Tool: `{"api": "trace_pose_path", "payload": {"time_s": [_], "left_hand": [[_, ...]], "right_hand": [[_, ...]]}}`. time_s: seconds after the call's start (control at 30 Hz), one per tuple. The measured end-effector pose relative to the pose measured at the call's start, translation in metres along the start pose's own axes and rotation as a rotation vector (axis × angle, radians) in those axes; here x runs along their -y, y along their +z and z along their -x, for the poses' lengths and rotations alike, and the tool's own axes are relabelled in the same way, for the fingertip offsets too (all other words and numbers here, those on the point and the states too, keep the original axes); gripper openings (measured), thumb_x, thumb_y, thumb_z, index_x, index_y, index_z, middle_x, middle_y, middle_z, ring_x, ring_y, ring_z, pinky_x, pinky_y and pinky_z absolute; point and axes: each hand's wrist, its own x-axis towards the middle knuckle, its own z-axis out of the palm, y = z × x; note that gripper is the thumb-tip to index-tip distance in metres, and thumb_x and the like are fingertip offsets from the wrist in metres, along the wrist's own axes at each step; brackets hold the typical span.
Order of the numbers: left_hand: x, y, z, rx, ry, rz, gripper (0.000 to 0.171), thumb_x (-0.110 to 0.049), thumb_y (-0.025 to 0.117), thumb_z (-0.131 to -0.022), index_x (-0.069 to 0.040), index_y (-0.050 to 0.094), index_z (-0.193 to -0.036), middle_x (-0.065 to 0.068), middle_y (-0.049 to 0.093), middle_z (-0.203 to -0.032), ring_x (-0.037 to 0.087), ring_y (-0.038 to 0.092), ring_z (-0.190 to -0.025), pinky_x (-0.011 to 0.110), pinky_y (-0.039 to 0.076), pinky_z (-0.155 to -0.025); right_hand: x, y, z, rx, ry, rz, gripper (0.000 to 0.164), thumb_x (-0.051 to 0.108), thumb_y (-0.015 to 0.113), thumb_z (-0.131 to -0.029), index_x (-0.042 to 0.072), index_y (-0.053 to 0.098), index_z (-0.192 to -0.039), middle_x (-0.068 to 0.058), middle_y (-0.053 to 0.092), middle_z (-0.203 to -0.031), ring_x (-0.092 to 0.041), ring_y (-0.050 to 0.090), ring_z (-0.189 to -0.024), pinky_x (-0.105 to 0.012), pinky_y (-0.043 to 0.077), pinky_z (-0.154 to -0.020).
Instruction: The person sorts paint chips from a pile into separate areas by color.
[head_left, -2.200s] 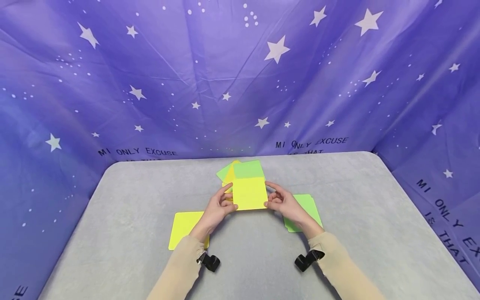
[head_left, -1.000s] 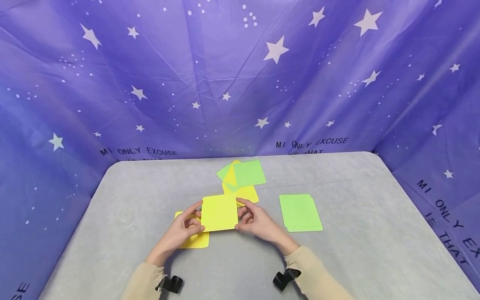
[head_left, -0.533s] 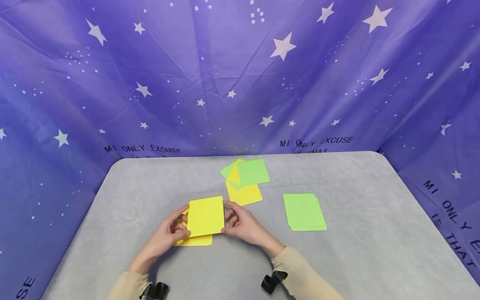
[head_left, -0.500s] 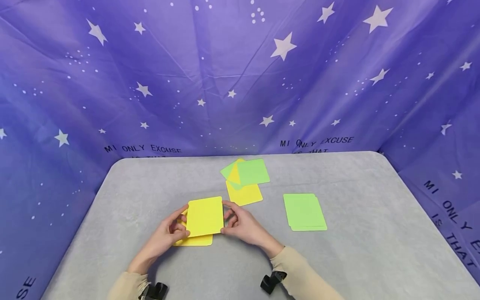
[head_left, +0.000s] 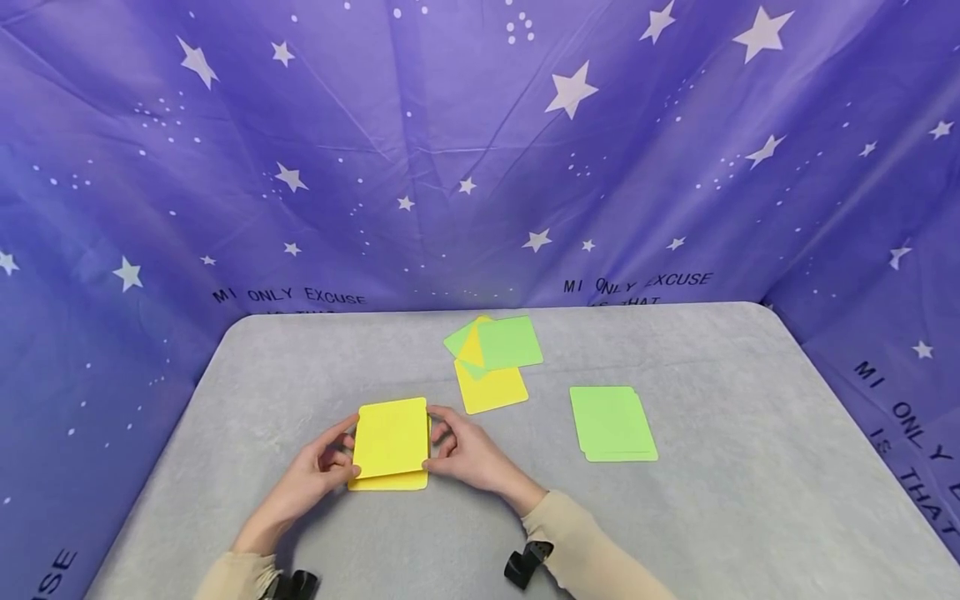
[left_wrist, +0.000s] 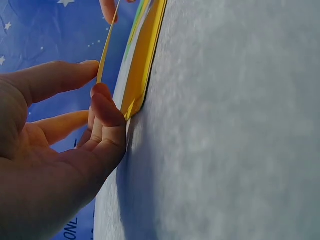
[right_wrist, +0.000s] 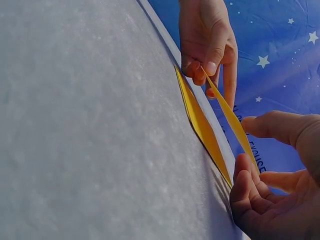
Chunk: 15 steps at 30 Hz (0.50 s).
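Observation:
Between both hands is a thin yellow square card (head_left: pixel 391 437) with rounded corners. My left hand (head_left: pixel 303 477) pinches its left edge and my right hand (head_left: pixel 471 455) its right edge. Below it, on the table, lies another yellow card (head_left: pixel 390 482), mostly covered in the head view. Both wrist views show a gap between the held card (right_wrist: pixel 231 118) and the lying one (right_wrist: pixel 202 129). In the left wrist view, the thumb and fingers of my left hand (left_wrist: pixel 75 115) meet at the card's corner.
Two offset green cards (head_left: pixel 612 423) lie stacked at the right on the grey table (head_left: pixel 735 500). Toward the back, a loose pile holds a green card (head_left: pixel 512 343) over yellow ones, with a yellow card (head_left: pixel 492 390) in front. A purple star-printed cloth (head_left: pixel 465 150) hangs behind.
Both hands have carried the yellow card from the loose pile at the back, leftward and nearer, to above the yellow card at the left. The other cards stay put.

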Motion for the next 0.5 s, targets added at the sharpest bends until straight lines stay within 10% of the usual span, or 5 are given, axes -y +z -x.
{"api": "trace_pose_path", "payload": {"time_s": [0.5], "left_hand": [[-0.002,-0.014,0.005,-0.093,0.013,-0.113,0.054,0.002,0.069,-0.083,0.007,0.049,-0.133,0.017,0.053,-0.107,0.012,0.055,-0.072,0.025,0.047,-0.058]], "right_hand": [[-0.007,-0.021,-0.001,-0.048,0.036,0.003,0.055,0.004,0.074,-0.081,-0.003,0.053,-0.131,-0.009,0.056,-0.092,-0.011,0.053,-0.068,-0.021,0.044,-0.061]]}}
